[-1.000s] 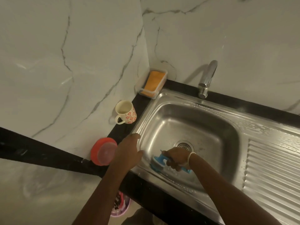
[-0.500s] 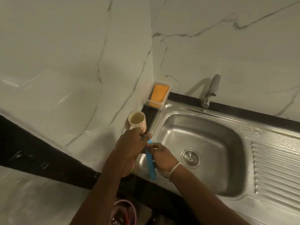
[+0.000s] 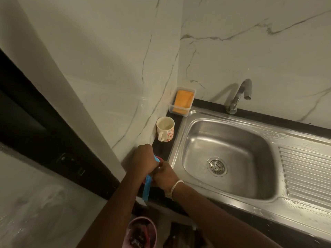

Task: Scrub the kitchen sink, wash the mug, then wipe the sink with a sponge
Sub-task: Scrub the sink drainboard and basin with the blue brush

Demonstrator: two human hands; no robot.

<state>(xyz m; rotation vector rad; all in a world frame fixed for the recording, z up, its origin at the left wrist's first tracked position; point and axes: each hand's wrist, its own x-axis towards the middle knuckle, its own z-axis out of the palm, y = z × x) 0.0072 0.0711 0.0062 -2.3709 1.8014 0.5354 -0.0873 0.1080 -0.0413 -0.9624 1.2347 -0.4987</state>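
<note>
The steel sink [image 3: 180, 136] is wet, with its drain [image 3: 216, 166] at the basin's middle. A cream mug [image 3: 165, 128] with red flowers stands upright on the black counter left of the sink. An orange sponge [image 3: 183, 102] lies in a clear tray at the back corner. My left hand [image 3: 143, 158] and my right hand [image 3: 165, 176] meet over the counter left of the sink, both closed around a blue brush [image 3: 147, 188]. Its handle hangs down between my wrists. A sliver of a red container [image 3: 160, 159] shows under my fingers.
The tap [image 3: 240, 93] stands behind the basin, and no water runs from it. A ribbed drainboard [image 3: 308, 174] lies to the right. Marble walls close off the back and left. A pink bucket [image 3: 141, 233] sits on the floor below the counter edge.
My right hand has lifted the blue brush out of the basin and carried it left over the counter. My left hand has left the sink rim and joined it above the red container.
</note>
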